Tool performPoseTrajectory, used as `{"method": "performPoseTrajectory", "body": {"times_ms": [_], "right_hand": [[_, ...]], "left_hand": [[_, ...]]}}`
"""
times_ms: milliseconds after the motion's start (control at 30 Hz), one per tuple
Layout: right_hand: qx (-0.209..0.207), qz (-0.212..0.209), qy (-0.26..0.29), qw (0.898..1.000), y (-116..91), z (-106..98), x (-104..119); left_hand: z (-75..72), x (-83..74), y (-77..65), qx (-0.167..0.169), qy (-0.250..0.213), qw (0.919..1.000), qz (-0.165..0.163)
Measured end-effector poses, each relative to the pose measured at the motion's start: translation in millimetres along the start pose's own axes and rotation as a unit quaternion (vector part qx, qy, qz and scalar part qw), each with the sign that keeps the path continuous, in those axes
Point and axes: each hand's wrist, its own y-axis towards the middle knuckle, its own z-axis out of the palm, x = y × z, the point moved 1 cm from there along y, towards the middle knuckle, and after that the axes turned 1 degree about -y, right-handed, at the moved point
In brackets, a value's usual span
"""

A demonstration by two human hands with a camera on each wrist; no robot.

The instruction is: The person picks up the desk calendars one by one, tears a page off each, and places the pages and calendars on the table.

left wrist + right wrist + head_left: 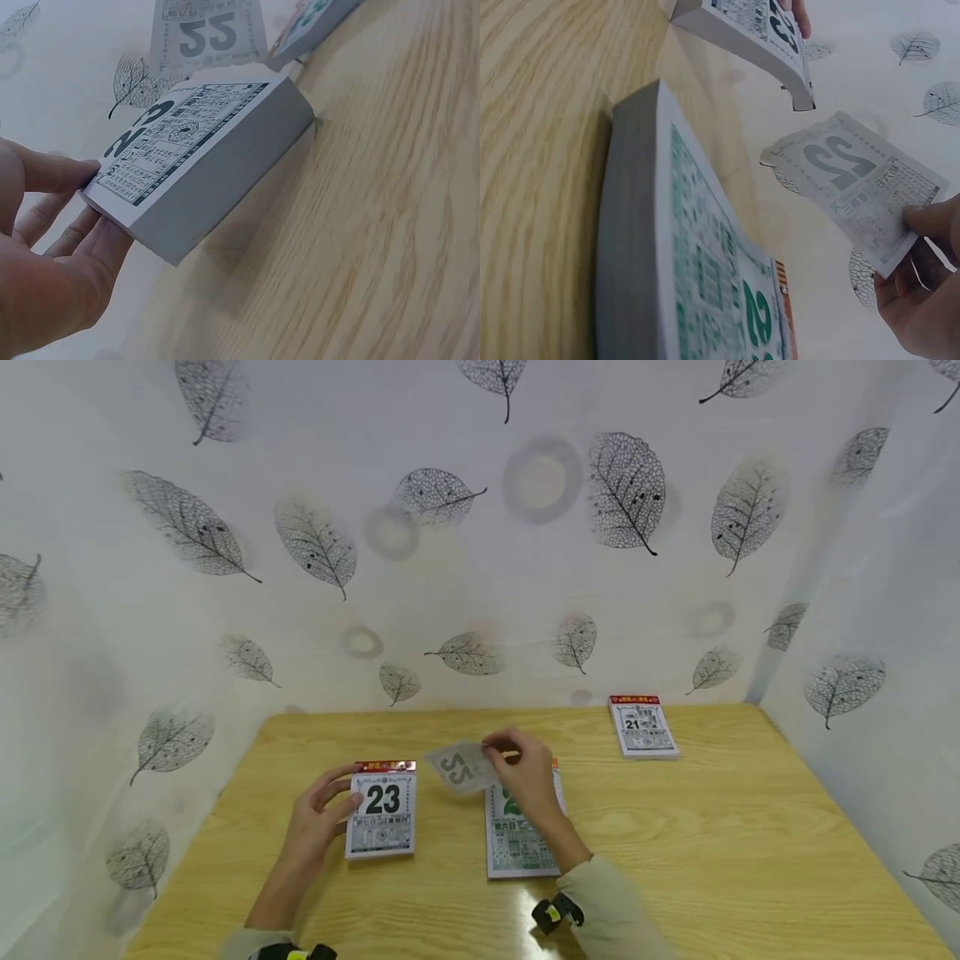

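Two calendars are laid on the counter (750, 827): the green-printed calendar (517, 852), its numeral partly hidden, and, right rear, the "21" calendar (643, 735). Leftmost, the black "23" calendar (384, 818) is clamped at its left edge by the left hand's (318, 814) fingers; between, a loose sheet (459, 768) showing mirrored "22" is pinched by the right hand's (532, 783) fingers.
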Motion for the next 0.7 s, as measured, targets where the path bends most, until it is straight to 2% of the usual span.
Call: {"method": "performPoseTrajectory", "body": {"times_ms": [100, 267, 400, 533, 700], "right_hand": [[-0.015, -0.020, -0.010, 1.000, 0.9, 12.0, -1.3], [-0.033, -0.097, -0.073, 0.992, -0.7, 31.8, 0.1], [0.022, -0.131, -0.165, 0.977, -10.3, 47.2, -0.3], [0.101, -0.114, -0.229, 0.961, -23.6, 60.1, 0.5], [0.156, -0.061, -0.251, 0.953, -38.3, 72.4, 3.8]], "left_hand": [[-8.0, 0.8, -1.4, -0.007, 0.010, 0.9999, -0.012], [-15.7, 1.5, -0.4, -0.021, 0.018, 0.9990, -0.035], [-20.0, 2.8, -1.0, -0.025, 0.017, 0.9986, -0.043], [-23.6, 4.6, -1.7, -0.024, 0.019, 0.9984, -0.047], [-27.0, 7.3, -1.0, -0.025, 0.027, 0.9978, -0.054]]}}
